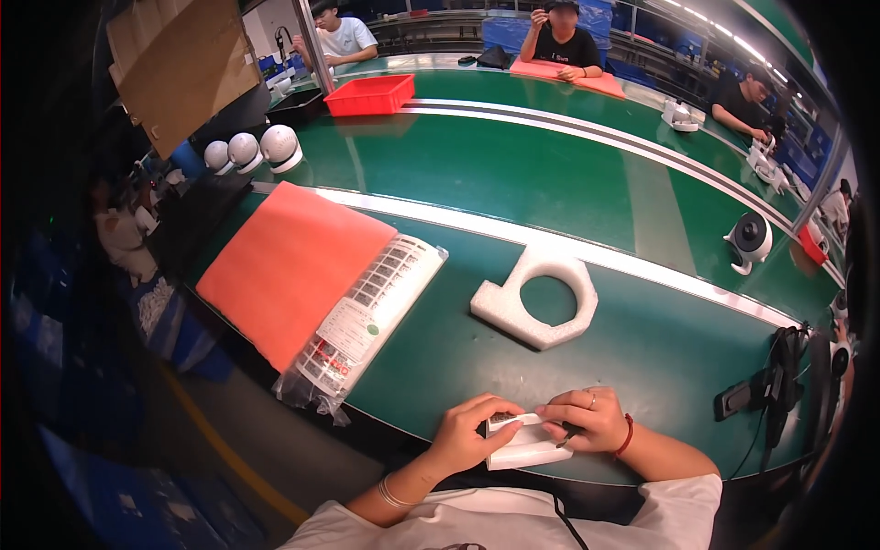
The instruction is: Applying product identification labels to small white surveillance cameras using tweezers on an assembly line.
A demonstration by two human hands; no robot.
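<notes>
At the front edge of the table, my left hand (pixel 474 434) grips the left end of a white plastic piece (pixel 530 453) with flat, angled faces. Its thumb lies along the top, and the fingers curl behind. My right hand (pixel 591 420) is closed at the right end of the same piece, fingertips pressed near its upper edge. A small dark object (pixel 570 434) pokes out from between the right fingers; its kind I cannot make out. Beyond both hands lies a white foam insert (pixel 579 309) with a large round hole.
An orange sheet (pixel 298 266) and bagged label sheets (pixel 403 275) lie to the left. Dark cables with a black adapter (pixel 733 401) are at the right. White round cameras (pixel 280 147) and a red bin (pixel 370 95) stand on the green conveyor (pixel 513 165). Several people work opposite.
</notes>
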